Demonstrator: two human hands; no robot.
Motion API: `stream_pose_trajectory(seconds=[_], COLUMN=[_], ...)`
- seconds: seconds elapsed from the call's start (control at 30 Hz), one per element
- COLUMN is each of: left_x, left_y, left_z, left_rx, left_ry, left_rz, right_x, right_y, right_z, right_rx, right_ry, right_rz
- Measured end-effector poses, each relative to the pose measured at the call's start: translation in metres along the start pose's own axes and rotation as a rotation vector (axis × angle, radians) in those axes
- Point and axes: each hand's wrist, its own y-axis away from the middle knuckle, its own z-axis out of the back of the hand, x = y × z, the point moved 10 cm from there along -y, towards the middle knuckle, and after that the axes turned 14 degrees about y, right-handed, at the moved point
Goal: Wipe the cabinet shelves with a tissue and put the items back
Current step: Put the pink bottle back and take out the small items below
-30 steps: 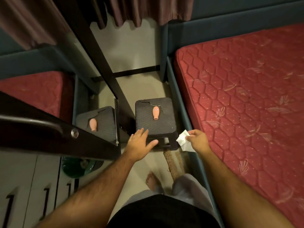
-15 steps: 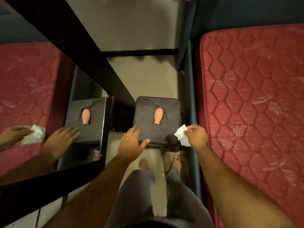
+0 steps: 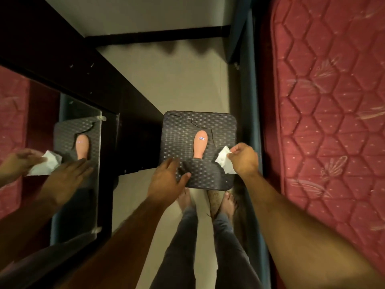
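A dark square stool (image 3: 198,130) with rounded corners stands on the pale floor (image 3: 177,80); its top is a woven, basket-like plastic weave with a crack running across the far half. On the middle of that top lies a small peach-coloured bottle (image 3: 200,146), smooth and rounded, its narrow neck pointing toward the near edge and a small label on its wide end.

The right hand (image 3: 243,159) hovers over the stool's near right corner, its fingers curled and pinching a crumpled white tissue (image 3: 224,161) that hangs over the weave. The left hand (image 3: 166,182) reaches to the stool's near left corner, fingers loosely spread and thumb out, holding nothing; whether it touches the surface cannot be told.

Left of the stool rises the dark wooden cabinet (image 3: 83,69), its mirrored door (image 3: 79,163) reflecting the stool, the bottle, both hands and the tissue. To the right, just beside the stool, runs a blue bed frame (image 3: 252,101) carrying a red quilted mattress (image 3: 333,122) stitched in hexagons. 2 bare feet stand on the floor at the stool's near edge, below grey trouser legs (image 3: 181,247).
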Motion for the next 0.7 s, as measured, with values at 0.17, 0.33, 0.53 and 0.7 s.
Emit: stream_pose_trajectory(seconds=[0.17,0.33,0.53,0.7], left_x=[0.004,0.001,-0.009,-0.011], left_y=[-0.047,-0.09,-0.12,-0.128], left_z=[-0.006,-0.016,-0.03,-0.04], left_rx=[-0.068,-0.131,-0.127,-0.116], left_ry=[-0.045,-0.091,-0.137,-0.164], left_rz=[-0.015,-0.041,-0.08,-0.054], right_x=[0.029,0.044,0.044,0.038], right_y=[-0.043,-0.071,-0.074,-0.077], right_z=[-0.014,-0.015,-0.011,-0.015], right_rx=[-0.051,-0.12,-0.219,-0.186], right_ry=[0.04,0.13,0.286,0.281], right_rz=[0.071,0.078,0.171,0.16])
